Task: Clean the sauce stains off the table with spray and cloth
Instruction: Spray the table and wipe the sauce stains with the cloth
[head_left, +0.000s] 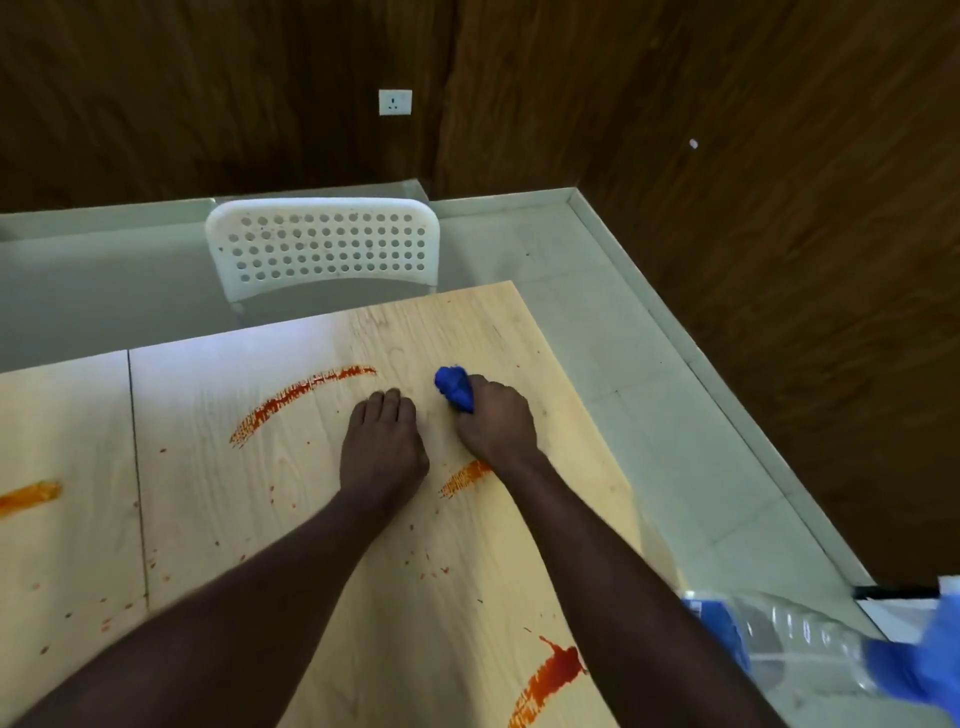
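Observation:
My right hand (496, 418) is shut on a bunched blue cloth (454, 387) and presses it onto the light wooden table (218, 519) near its far right corner. My left hand (383, 447) rests flat on the tabletop just left of it, fingers together, holding nothing. Orange-red sauce stains mark the wood: a long curved smear (291, 400) left of my hands, a short one (465, 477) beside my right wrist, one (548, 680) near the front edge and one (28, 498) at the far left. A clear spray bottle (800, 644) with blue parts lies at the lower right.
A white perforated chair (322, 249) stands behind the table's far edge. Grey-green floor (649, 415) runs along the right side, bounded by dark wood-panelled walls (779, 234) with a white socket (395, 102). Small sauce specks dot the tabletop.

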